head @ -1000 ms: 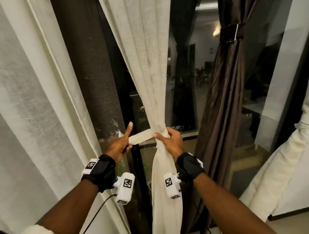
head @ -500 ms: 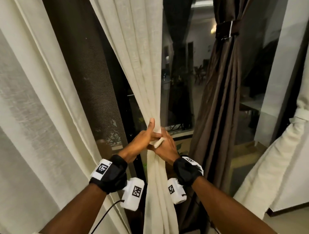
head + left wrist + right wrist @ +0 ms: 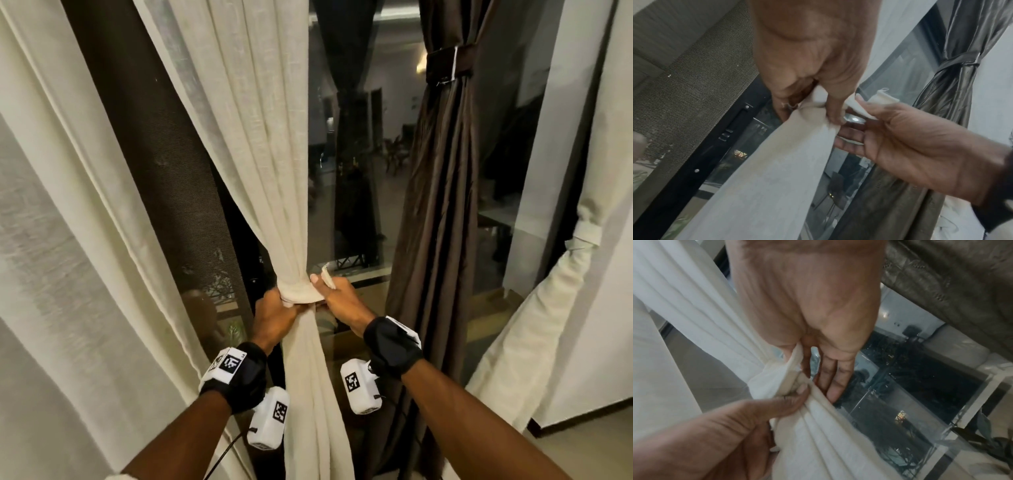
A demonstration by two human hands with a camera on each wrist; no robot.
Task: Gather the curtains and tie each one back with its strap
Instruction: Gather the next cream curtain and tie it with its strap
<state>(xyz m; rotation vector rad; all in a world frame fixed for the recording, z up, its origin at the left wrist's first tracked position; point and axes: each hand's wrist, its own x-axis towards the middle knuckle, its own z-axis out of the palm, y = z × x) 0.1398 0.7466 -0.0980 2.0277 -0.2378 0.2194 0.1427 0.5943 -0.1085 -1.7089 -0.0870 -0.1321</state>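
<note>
strap (image 3: 298,292) ends hidden behind curtain (image 3: 260,154)

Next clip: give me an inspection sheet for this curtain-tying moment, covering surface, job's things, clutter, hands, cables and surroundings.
Surface: no worktop; the work is at a glass door.
Job's things: cream curtain gathered into a bunch; its strap is wrapped round it, one end loose. Brown curtain tied by a dark strap. Another cream curtain at right is tied back.
Clutter: nothing seen.
Hands: left hand grips the bunch at the strap; right hand pinches the strap end.
Cables: a thin black cable hangs from the left wrist camera.
Surroundings: mesh screen at left, white wall at right, dark reflections in the glass.
</note>
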